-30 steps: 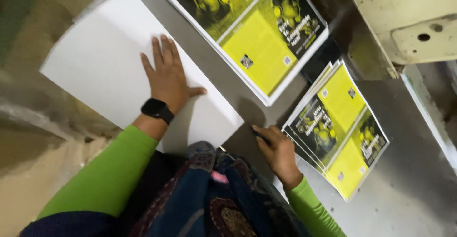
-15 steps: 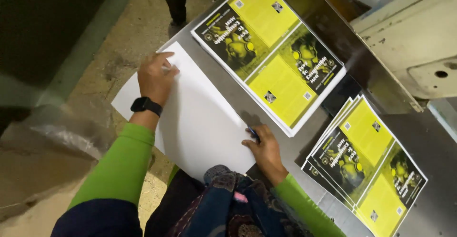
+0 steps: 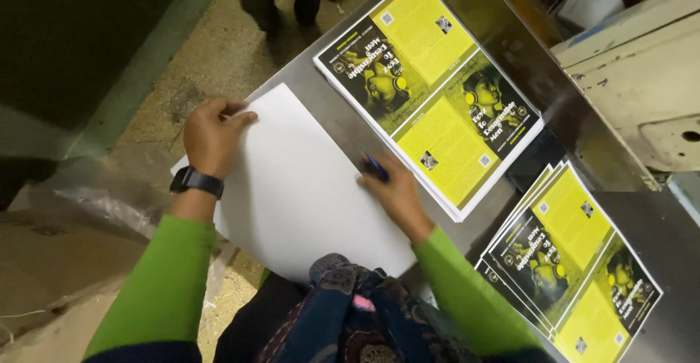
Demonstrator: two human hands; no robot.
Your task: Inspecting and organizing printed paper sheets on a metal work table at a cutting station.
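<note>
Left hand [image 3: 212, 135] curls its fingers over the white stack [image 3: 306, 188] at the table's [image 3: 332, 126] edge, right hand [image 3: 394, 191] pinching a blue pen [image 3: 375, 166] on the stack.

Two stacks of yellow-and-black printed sheets [image 3: 430, 93] and [image 3: 572, 264] on a grey metal table [image 3: 656, 217], beside a cream machine housing [image 3: 642, 78].

Left hand [image 3: 211, 135] curled, right hand [image 3: 394, 191] flat, both arms outstretched.
</note>
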